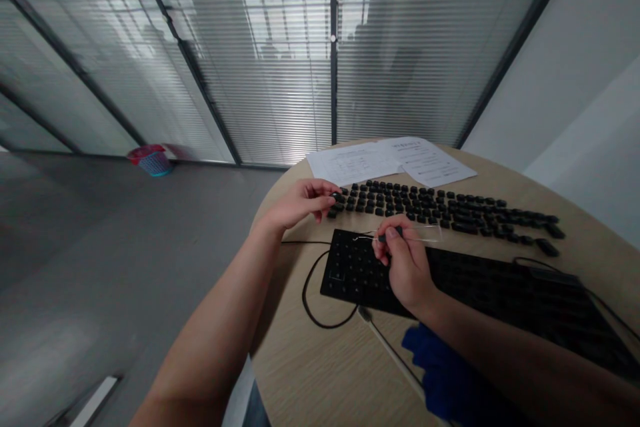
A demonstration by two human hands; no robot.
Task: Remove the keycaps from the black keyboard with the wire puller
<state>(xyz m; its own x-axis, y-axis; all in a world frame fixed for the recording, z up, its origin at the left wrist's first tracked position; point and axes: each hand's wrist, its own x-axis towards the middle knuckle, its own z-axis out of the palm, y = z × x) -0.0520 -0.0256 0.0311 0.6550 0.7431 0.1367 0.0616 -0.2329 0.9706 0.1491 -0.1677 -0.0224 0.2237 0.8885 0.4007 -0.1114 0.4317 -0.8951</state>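
Note:
My left hand is at the left end of several rows of loose black keycaps, its thumb and forefinger closed around a keycap. A black keyboard base lies in front of the rows, with its keycaps off at the left end. Over that part, my right hand is closed on a wire keycap puller. Its thin wires stick out to the left and a clear part shows on the right. My right forearm crosses over the keyboard base and hides some of it.
Printed sheets lie at the back of the round wooden table. A black cable loops left of the keyboard. A brush with a pale handle and a blue bristly thing lie in front. A basket stands on the floor.

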